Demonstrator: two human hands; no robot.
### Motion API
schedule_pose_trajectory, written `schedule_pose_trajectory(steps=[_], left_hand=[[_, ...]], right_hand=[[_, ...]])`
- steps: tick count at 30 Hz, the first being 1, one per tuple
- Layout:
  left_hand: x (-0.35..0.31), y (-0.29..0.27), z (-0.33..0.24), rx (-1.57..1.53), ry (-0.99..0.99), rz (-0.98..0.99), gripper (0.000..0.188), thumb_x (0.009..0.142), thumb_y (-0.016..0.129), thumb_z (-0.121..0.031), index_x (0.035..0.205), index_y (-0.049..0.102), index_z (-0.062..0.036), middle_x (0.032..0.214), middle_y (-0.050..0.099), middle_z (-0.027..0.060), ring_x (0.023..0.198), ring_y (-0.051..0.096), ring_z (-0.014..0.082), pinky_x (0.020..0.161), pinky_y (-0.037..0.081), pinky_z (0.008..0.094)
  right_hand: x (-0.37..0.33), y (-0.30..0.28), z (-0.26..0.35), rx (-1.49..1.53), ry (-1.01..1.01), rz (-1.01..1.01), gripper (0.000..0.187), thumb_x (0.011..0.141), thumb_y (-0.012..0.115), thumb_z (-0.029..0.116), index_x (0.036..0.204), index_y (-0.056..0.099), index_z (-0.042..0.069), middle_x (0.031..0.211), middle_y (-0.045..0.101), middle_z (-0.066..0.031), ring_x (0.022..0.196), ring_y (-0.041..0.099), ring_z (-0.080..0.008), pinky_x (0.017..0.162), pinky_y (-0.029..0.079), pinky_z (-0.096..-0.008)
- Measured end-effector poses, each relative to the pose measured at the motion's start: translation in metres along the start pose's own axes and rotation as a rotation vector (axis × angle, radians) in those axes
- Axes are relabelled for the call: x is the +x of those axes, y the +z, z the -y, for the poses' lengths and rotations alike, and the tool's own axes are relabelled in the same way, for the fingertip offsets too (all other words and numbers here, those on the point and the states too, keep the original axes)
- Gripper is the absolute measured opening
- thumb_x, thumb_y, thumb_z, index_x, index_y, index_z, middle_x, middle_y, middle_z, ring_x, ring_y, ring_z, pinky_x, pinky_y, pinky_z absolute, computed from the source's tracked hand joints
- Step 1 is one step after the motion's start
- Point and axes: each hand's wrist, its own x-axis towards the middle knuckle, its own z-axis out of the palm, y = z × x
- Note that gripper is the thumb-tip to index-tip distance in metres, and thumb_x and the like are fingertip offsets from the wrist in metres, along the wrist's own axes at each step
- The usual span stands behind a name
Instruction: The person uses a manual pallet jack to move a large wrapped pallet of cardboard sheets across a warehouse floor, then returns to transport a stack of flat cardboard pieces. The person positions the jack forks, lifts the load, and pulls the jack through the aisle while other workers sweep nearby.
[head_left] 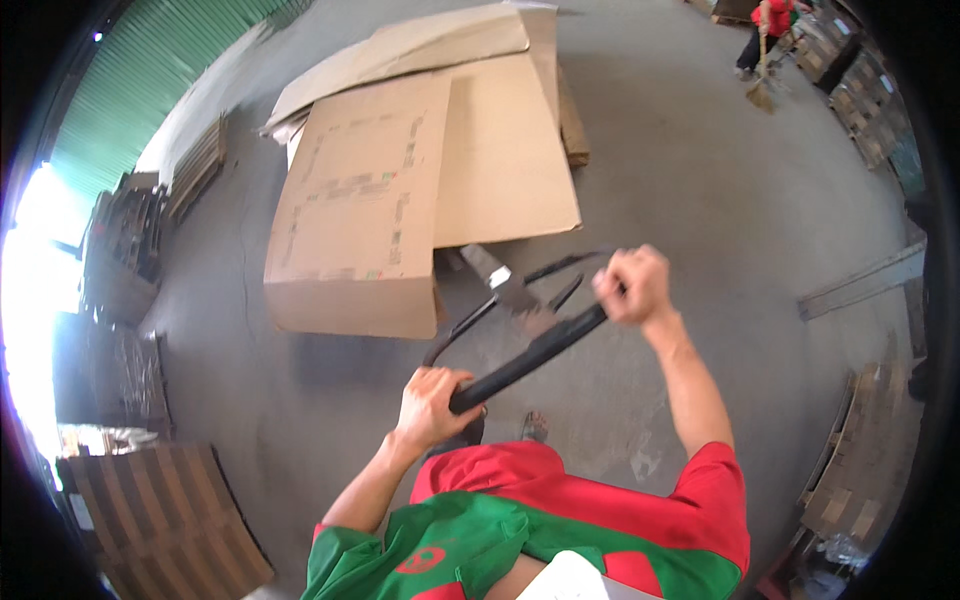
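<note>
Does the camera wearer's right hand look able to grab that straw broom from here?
Probably not: the right hand is closed around the black pallet-jack handle, and the straw broom is well across the concrete floor, beside another person.

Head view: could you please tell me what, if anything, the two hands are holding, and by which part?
A black handle: the left hand grips its left end, the right hand its right end.

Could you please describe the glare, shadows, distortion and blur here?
In the head view, glare burns out the left edge; fisheye distortion bends the green corrugated panel; a soft shadow lies below the cardboard sheets; the black loop handle looks smeared.
</note>
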Motion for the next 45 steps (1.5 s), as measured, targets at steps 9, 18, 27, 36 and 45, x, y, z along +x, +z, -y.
schedule_pose_trajectory(steps=[9,18,27,36,45], left_hand=[[0.228,-0.030,0.075,0.045,0.112,-0.525,0.034,0.065,0.087,-0.010,0.094,0.070,-0.0023,0.070,0.064,0.0071,0.056,0.061,0.0206,0.055,0.049,0.0302],[0.418,-0.089,0.245,-0.038,-0.155,-0.790,0.026,0.081,0.082,-0.023,0.089,0.069,-0.0026,0.061,0.064,0.0077,0.053,0.063,0.0154,0.054,0.051,0.0264],[0.508,-0.121,0.446,0.017,0.095,-0.807,0.018,0.079,0.074,-0.020,0.075,0.064,-0.0049,0.052,0.054,0.0065,0.045,0.057,0.0194,0.046,0.045,0.0291],[0.586,-0.115,0.532,-0.233,0.268,-0.678,0.011,0.076,0.065,-0.011,0.081,0.067,-0.0024,0.048,0.049,0.0037,0.041,0.049,0.0134,0.043,0.040,0.0274],[0.593,-0.118,0.545,-0.303,0.248,-0.668,0.009,0.075,0.068,-0.014,0.077,0.064,-0.0063,0.045,0.043,0.0005,0.037,0.043,0.0134,0.040,0.034,0.0269]], right_hand=[[0.251,0.047,-0.119,0.300,0.165,-0.550,0.032,0.096,0.047,0.022,0.075,0.060,0.001,0.075,0.062,-0.0099,0.071,0.060,-0.0230,0.067,0.045,-0.0347],[0.507,0.189,-0.231,0.392,0.176,-0.507,0.040,0.095,0.050,0.035,0.087,0.065,-0.001,0.089,0.065,-0.0169,0.091,0.062,-0.0310,0.082,0.046,-0.0363],[0.524,0.243,-0.216,0.087,0.342,-0.765,0.025,0.097,0.054,0.016,0.091,0.069,-0.003,0.091,0.069,-0.0096,0.087,0.065,-0.0213,0.082,0.050,-0.0331],[0.445,0.251,-0.132,-0.605,0.163,-0.805,0.033,0.103,0.041,0.014,0.101,0.065,-0.009,0.096,0.065,-0.0172,0.084,0.063,-0.0277,0.076,0.052,-0.0364],[0.450,0.264,-0.149,-0.708,0.168,-0.808,0.036,0.103,0.038,0.014,0.098,0.064,-0.011,0.093,0.064,-0.0176,0.083,0.063,-0.0285,0.076,0.053,-0.0364]])
